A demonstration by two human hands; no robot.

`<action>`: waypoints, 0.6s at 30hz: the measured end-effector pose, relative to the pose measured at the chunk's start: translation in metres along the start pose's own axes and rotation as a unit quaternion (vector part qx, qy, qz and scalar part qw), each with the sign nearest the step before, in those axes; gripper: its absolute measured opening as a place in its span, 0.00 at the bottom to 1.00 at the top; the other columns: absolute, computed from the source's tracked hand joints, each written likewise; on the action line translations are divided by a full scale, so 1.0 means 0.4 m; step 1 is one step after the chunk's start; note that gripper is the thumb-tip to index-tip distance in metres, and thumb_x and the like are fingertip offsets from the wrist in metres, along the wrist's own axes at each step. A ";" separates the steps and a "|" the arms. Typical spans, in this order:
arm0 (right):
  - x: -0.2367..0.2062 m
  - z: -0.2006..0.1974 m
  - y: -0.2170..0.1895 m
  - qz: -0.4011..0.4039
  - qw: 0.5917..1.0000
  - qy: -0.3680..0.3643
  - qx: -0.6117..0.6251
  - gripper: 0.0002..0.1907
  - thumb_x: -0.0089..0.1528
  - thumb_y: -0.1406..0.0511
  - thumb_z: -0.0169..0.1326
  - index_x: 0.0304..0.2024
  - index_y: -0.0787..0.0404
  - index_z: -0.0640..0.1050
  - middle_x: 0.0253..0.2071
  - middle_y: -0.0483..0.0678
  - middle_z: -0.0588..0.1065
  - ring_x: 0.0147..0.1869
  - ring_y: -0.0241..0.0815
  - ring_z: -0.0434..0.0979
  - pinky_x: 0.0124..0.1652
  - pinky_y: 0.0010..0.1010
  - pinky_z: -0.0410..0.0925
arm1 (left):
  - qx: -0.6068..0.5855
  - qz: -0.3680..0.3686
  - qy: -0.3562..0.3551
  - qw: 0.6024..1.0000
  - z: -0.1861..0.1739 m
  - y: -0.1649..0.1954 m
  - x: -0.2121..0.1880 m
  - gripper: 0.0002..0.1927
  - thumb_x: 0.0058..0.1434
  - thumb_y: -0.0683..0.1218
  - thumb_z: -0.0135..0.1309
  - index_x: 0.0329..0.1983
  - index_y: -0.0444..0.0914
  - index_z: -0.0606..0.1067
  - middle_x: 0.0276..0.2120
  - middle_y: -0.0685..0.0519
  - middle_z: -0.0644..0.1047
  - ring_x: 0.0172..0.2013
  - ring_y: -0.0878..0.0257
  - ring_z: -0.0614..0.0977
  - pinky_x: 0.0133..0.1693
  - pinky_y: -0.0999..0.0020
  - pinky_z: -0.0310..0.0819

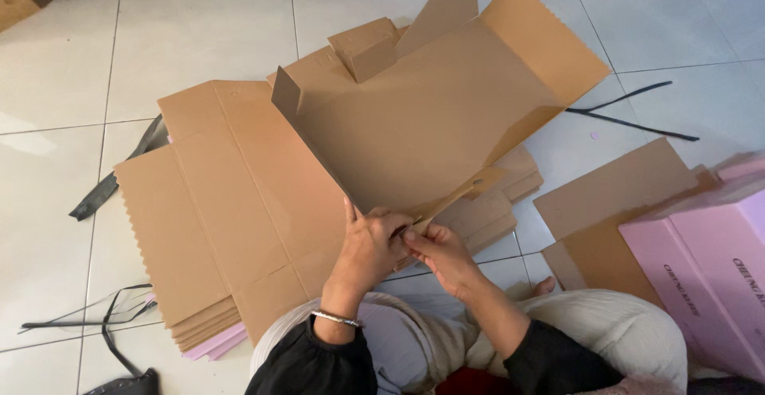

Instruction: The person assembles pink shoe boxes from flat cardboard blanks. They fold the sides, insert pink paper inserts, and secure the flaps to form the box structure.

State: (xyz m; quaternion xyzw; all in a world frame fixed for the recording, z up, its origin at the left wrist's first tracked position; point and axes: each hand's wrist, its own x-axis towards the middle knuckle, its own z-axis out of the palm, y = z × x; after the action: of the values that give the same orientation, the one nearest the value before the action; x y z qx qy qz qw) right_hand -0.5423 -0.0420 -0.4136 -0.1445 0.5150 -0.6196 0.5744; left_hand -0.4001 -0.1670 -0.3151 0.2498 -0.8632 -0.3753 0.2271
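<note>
- Head view is showing the person sitting on the tiled floor [64,60], both hands meeting at the near edge of a brown cardboard box blank [430,116].
- The left hand [368,250] is closing around the blank's lower edge, fingers curled and thumb up, clamped on the cardboard.
- The right hand [442,256] is touching the left, its fingertips pinching a narrow side flap [466,190] that is slanting up and away from it.
- The blank is rising just beyond the hands, partly formed: some far panels and a small tab are already standing up, while the main panel is lying open, so the folding appears to be at an early-to-middle point, with walls yet to be closed.
- To the left of the left hand, a stack of flat blanks [215,220] is lying unfolded, suggesting much work is remaining.
- To the right of the right hand, a finished pink box [709,267] is resting beside loose cardboard sheets [613,196].
- Black plastic straps [629,112] are lying on the floor, beyond the hands.
</note>
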 end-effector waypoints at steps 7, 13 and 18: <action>0.006 -0.005 -0.064 0.038 0.990 -0.011 -0.139 0.10 0.64 0.63 0.61 0.43 0.63 0.80 0.37 0.45 0.80 0.40 0.35 0.76 0.43 0.29 0.71 | 0.073 -0.025 0.020 0.997 0.004 0.016 0.002 0.09 0.51 0.44 0.58 0.35 0.44 0.84 0.33 0.54 0.82 0.39 0.53 0.83 0.66 0.27 0.33; -0.033 0.013 -0.307 0.133 0.795 -0.075 -0.587 0.21 0.60 0.54 0.62 0.30 0.67 0.81 0.28 0.47 0.81 0.32 0.34 0.82 0.36 0.29 0.76 | 0.100 0.012 0.053 0.994 0.010 0.026 0.007 0.06 0.56 0.48 0.60 0.32 0.44 0.84 0.30 0.55 0.81 0.37 0.54 0.83 0.67 0.29 0.38; 0.066 0.125 -0.442 -0.035 0.715 -0.131 -0.686 0.13 0.58 0.58 0.61 0.38 0.60 0.84 0.30 0.45 0.82 0.32 0.32 0.78 0.34 0.32 0.71 | 0.128 0.024 0.054 0.990 -0.015 0.020 -0.009 0.04 0.55 0.44 0.59 0.33 0.45 0.83 0.30 0.54 0.79 0.39 0.56 0.83 0.67 0.28 0.41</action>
State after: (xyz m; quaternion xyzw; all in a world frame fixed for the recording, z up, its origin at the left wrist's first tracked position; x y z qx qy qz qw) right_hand -0.6111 -0.1220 -0.2611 -0.5966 0.7131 -0.0904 0.3570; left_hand -0.3958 -0.1634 -0.3061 0.2758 -0.8966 -0.2420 0.2480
